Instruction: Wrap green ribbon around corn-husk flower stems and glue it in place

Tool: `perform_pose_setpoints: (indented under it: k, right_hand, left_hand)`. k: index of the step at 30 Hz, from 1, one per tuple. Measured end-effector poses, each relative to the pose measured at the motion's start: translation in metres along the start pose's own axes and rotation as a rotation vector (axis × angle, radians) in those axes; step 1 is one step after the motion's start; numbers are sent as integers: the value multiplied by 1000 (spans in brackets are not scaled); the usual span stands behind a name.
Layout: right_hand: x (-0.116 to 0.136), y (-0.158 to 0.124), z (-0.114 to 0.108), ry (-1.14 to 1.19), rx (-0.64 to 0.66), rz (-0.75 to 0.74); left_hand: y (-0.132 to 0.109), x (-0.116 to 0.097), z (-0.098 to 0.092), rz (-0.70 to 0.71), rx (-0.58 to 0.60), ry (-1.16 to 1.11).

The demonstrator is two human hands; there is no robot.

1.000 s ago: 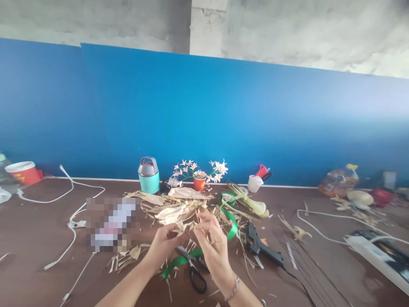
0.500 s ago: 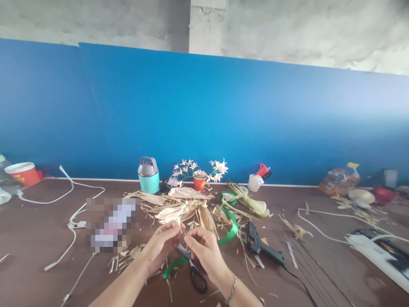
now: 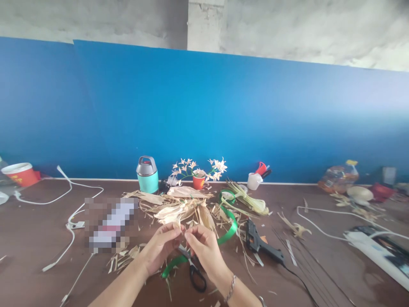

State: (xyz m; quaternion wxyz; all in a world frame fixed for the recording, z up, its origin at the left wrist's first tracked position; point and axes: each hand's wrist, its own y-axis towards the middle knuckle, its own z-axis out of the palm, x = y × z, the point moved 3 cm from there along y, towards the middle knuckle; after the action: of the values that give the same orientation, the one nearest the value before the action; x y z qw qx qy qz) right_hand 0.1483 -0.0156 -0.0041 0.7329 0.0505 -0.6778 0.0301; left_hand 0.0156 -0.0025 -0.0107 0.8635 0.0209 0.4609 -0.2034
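My left hand (image 3: 161, 247) and my right hand (image 3: 203, 249) meet fingertip to fingertip over the table. Both are closed in a pinch, and what lies between the fingertips is too small to make out. Just beyond them spreads a heap of dry corn husks (image 3: 169, 212). Scissors (image 3: 197, 278) with black handles lie beneath my hands, their blades partly covered. A green ribbon (image 3: 230, 232) curls beside the husks, and another stretch of it shows under my left hand. Husk scraps (image 3: 123, 258) are scattered by my left forearm.
A black glue gun (image 3: 263, 247) with its cord lies right of my hands, near thin dark rods (image 3: 306, 260). Behind the husks stand a teal flask (image 3: 148, 181) and a red cup (image 3: 198, 182) of husk flowers. White cables (image 3: 73, 232) run along the left.
My hands keep almost the same place, with the fingertips drawn slightly closer together. The whole view has shifted a little.
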Motion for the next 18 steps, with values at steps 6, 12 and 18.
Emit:
perform_pose_setpoints:
  k: [6, 12, 18]
  right_hand:
    - [-5, 1, 3, -12, 16, 47]
    - [-11, 3, 3, -29, 39, 99]
    - [-5, 3, 2, -129, 20, 64]
  left_hand:
    - [-2, 3, 11, -28, 89, 15]
    - [-2, 1, 6, -29, 31, -12]
    - [-1, -2, -1, 25, -99, 33]
